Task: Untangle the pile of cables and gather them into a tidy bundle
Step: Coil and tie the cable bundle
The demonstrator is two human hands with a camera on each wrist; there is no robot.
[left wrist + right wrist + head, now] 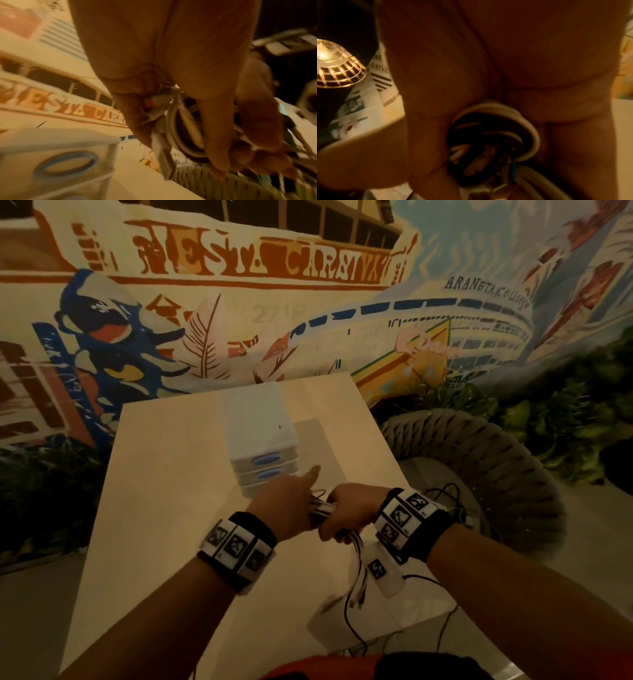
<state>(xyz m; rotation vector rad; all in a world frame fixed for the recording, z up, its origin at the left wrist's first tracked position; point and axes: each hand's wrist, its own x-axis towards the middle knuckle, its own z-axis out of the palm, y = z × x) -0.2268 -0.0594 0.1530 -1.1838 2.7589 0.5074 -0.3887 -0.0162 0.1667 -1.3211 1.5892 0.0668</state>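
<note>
Both hands meet above the near right part of the pale table. They hold one bundle of white and black cables between them. My left hand grips the bundle's left end, its index finger sticking out toward the drawer unit. My right hand is curled round the right end. Loose cable ends hang below the right hand, and a thin black cable trails off the table's near edge. The left wrist view shows white cable loops inside curled fingers. In the right wrist view, coiled white cables sit in the closed palm.
A small white drawer unit with blue handles stands on the table just beyond the hands. A woven rope chair with more black cable on its seat is at the right. A painted wall and plants lie behind. A lit lamp is overhead.
</note>
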